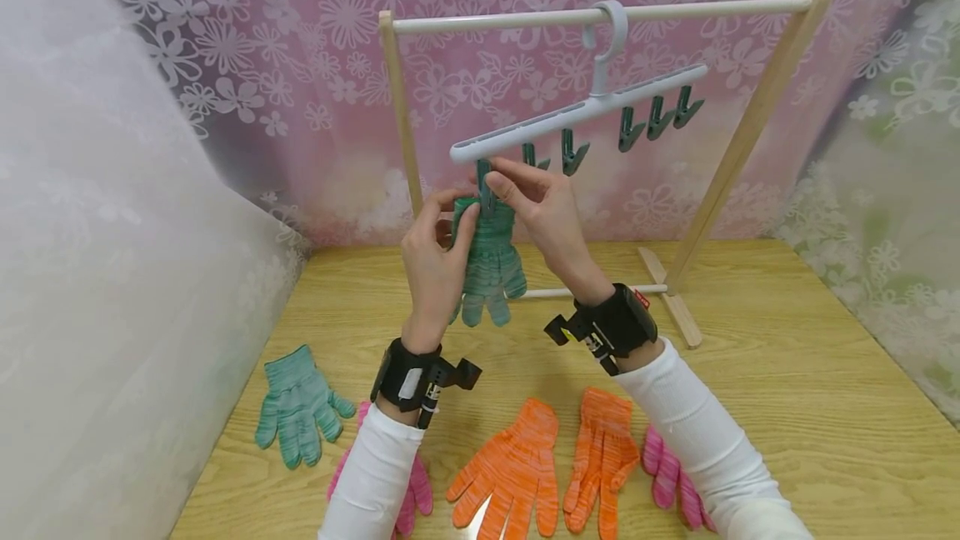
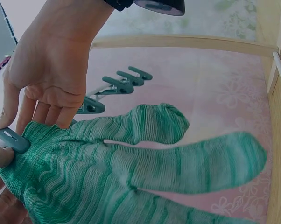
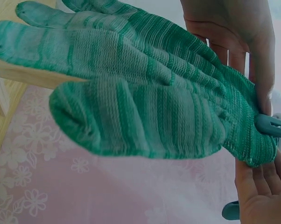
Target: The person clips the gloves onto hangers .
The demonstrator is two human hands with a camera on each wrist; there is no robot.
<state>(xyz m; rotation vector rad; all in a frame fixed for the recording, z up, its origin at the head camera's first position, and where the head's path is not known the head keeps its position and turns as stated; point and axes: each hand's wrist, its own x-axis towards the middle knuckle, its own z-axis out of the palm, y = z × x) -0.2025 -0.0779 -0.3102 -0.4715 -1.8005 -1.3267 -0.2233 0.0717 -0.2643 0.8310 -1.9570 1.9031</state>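
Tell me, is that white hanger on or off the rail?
On: the hanger hangs from the white rail, its hook curled over the top.

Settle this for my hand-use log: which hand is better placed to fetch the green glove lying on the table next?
Probably the left hand: it is nearer the lying glove, over to the left, though it pinches the other green glove. The right hand, farther away, holds the clip.
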